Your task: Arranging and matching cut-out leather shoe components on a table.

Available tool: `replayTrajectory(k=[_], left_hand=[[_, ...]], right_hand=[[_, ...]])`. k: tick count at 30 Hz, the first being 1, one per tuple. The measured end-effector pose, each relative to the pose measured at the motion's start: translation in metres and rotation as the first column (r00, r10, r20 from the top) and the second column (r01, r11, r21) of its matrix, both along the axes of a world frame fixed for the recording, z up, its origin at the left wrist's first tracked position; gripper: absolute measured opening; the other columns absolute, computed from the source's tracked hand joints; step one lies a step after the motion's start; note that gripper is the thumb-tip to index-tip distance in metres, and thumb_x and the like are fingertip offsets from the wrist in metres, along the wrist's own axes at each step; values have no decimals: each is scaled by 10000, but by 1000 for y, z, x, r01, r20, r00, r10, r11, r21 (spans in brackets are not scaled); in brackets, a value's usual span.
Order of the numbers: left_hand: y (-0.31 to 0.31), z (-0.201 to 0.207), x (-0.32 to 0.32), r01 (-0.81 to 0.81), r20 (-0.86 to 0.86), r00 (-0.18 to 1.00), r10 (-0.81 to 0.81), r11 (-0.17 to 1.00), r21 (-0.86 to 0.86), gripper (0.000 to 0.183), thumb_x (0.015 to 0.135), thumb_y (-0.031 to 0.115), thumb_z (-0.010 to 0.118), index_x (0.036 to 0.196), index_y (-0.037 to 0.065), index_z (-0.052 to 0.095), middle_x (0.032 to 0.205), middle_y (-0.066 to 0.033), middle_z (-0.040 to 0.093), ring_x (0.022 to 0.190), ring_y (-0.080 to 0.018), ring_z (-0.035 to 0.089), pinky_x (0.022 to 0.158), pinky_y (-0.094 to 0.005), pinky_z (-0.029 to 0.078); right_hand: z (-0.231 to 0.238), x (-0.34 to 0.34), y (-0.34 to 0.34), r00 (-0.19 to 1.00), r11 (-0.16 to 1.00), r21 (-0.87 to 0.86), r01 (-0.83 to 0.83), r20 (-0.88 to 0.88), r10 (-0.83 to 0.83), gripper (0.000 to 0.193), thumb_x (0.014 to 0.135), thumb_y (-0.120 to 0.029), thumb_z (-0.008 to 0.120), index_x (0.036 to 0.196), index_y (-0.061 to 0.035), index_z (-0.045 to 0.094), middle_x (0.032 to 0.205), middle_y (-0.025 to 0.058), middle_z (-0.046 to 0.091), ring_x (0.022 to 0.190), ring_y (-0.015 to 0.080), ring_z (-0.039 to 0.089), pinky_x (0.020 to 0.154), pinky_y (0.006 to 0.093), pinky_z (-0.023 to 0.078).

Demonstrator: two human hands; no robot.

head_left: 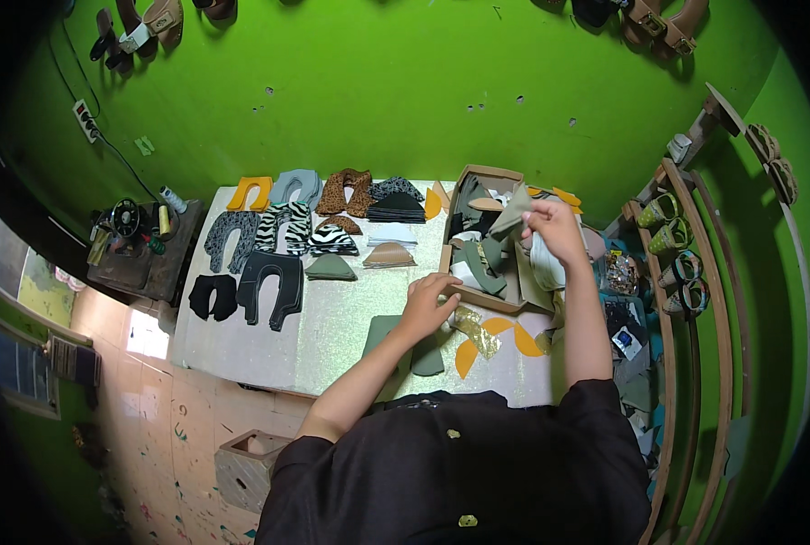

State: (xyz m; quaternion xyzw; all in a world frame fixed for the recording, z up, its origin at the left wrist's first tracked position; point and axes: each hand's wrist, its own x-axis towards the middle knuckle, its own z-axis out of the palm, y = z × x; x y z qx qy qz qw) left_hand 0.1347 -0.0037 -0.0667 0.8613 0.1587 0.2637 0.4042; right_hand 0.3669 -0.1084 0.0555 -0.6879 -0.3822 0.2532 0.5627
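My right hand (558, 234) is closed in a pinch on a grey-green material piece (512, 211), raised over the right side of a cardboard box (494, 171). My left hand (430, 304) is at the near left corner of the box, its fingers over the rim and the thumb lower down. Inside the box lies a jumble of cut scraps in green, white, black and tan. A dark green piece (428, 360) lies by my left forearm. Close to the box are a shiny gold scrap (474, 331) and curved orange pieces (526, 340).
Sorted stacks of cut pieces, among them a black one (271, 283) and a zebra-patterned one (334, 239), cover the left of the pale table (332, 354). A wooden rack with sandals (659, 211) stands at the right. A sewing machine (126, 218) is at the far left.
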Motion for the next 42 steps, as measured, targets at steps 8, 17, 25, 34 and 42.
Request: replayTrajectory(k=[8, 17, 25, 34, 42], left_hand=[[7, -10, -5, -7, 26, 1000, 8, 999, -42, 260, 801, 224, 614, 1044, 129, 622, 1048, -62, 587, 1040, -239, 531, 943, -380, 318], [11, 14, 20, 2, 51, 999, 1, 999, -47, 357, 814, 194, 633, 1137, 47, 592, 1078, -150, 609, 974, -293, 595, 852, -370, 453], [17, 23, 49, 119, -46, 990, -137, 956, -268, 339, 887, 243, 574, 1152, 31, 567, 878, -156, 648, 751, -181, 606, 696, -303, 473], [26, -2, 55, -81, -36, 996, 76, 986, -147, 257, 889, 224, 507, 1037, 36, 601, 798, -215, 615, 761, -393, 594, 668, -420, 462], [32, -14, 53, -181, -351, 920, 177, 983, 20, 541, 813, 303, 585, 1298, 96, 464, 1304, -152, 439, 1235, -324, 363, 995, -481, 262]], right_hand=[[-38, -2, 10, 965, 949, -243, 200, 216, -148, 278, 728, -175, 765, 613, -19, 567, 492, 0, 520, 442, 82, 552, 397, 234, 391], [-64, -23, 20, 977, 965, -155, -210, -70, 202, 96, 843, -70, 579, 807, 18, 596, 697, 18, 600, 584, 88, 587, 539, 210, 435], [-94, -26, 19, 946, 952, -81, -294, -170, 278, 152, 873, -74, 563, 950, 40, 630, 751, 18, 632, 623, 70, 561, 575, 202, 441], [-77, -23, 5, 972, 969, -101, 227, -32, -231, 178, 870, -61, 534, 1001, 44, 593, 813, 30, 617, 620, 94, 562, 585, 222, 439], [23, -32, -24, 888, 764, 484, 427, -62, -456, 129, 894, -92, 554, 954, 17, 587, 818, -4, 590, 748, 49, 521, 678, 189, 411]])
